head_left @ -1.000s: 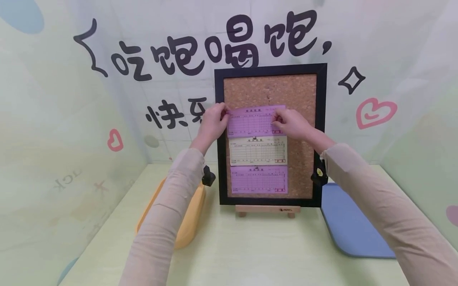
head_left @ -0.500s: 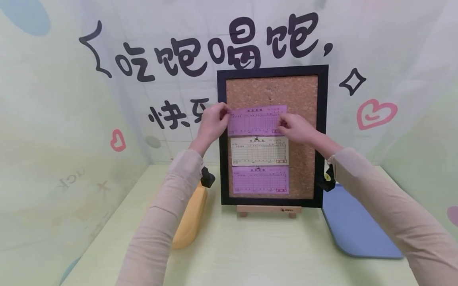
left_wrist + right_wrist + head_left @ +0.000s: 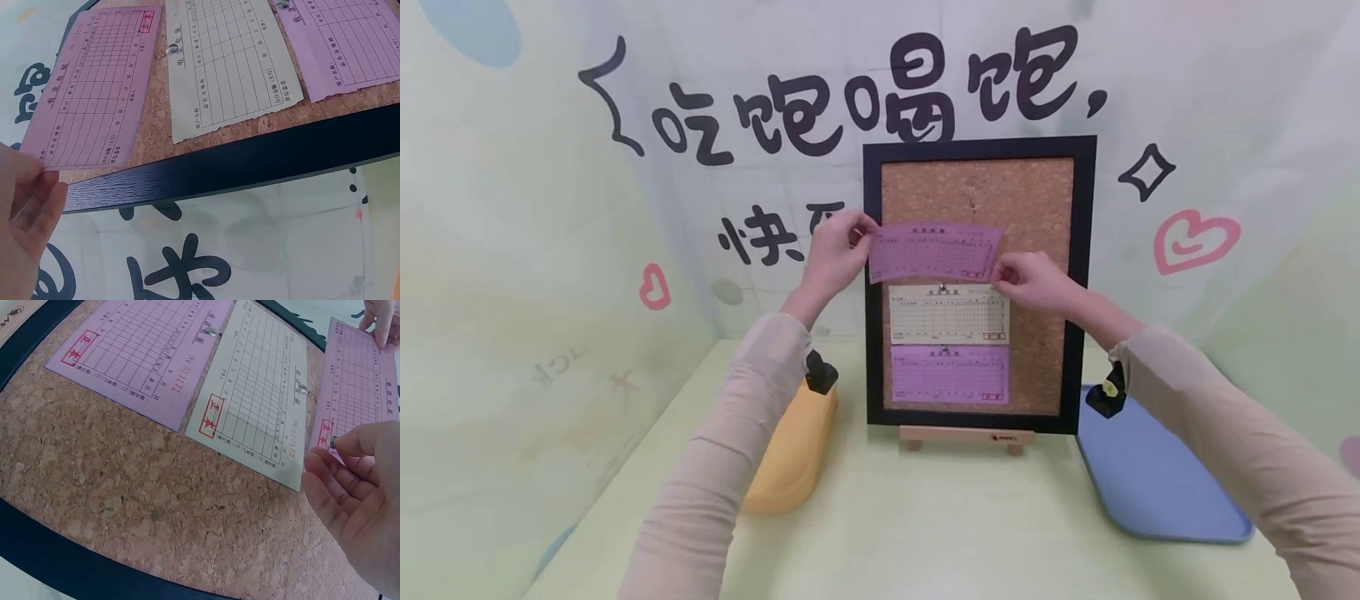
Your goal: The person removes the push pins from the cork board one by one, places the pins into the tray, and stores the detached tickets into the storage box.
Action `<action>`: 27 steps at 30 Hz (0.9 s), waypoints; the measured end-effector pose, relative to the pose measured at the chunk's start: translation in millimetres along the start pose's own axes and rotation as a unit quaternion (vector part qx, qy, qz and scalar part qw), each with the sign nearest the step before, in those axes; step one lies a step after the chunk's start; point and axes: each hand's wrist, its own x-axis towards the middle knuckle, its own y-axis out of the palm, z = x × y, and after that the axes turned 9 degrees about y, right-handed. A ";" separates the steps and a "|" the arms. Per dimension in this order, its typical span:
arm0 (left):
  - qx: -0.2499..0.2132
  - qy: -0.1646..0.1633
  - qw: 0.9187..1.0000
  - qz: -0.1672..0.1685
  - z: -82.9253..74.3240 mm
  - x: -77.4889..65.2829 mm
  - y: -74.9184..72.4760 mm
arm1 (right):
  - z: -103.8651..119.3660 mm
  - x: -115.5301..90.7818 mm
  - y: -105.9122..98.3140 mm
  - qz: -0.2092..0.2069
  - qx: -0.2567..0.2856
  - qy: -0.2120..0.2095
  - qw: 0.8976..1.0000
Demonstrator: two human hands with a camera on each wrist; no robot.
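Note:
My left hand (image 3: 837,254) pinches the left end of a purple receipt slip (image 3: 934,252), which bows a little in front of a black-framed corkboard (image 3: 1036,358). At the slip's lower right corner is my right hand (image 3: 1036,281); in the right wrist view its thumb and finger pinch a small shiny pushpin (image 3: 332,442). Whether those fingers also touch the paper, I cannot tell. Below hang a cream receipt slip (image 3: 950,315) and another purple receipt slip (image 3: 950,375), each pinned at its top edge.
The board leans on a small wooden easel (image 3: 966,435) on a pale green table (image 3: 955,517). A yellow tray (image 3: 793,454) lies left, partly behind the left sleeve, and a blue tray (image 3: 1157,479) right. A printed wall sheet (image 3: 760,292) stands behind.
My right hand has moved down and right, from over the upper slip to its lower right corner. The slip now bows and tilts more, its left end still in my left hand.

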 end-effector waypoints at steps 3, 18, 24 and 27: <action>-0.004 -0.008 1.000 0.005 -1.1 -2.0 -1.8 | -2.6 -0.1 2.8 0.004 0.002 -0.016 1.000; -0.021 -0.016 1.000 0.010 -4.4 -20.6 -17.7 | -18.0 -20.2 4.5 0.040 0.014 -0.007 0.999; -0.038 -0.033 0.998 0.032 -1.0 -36.9 -25.8 | -24.5 -30.4 4.3 0.039 0.022 0.004 0.999; -0.044 -0.033 0.997 0.047 -1.6 -46.5 -29.1 | -28.0 -35.1 4.9 0.035 0.019 0.004 0.999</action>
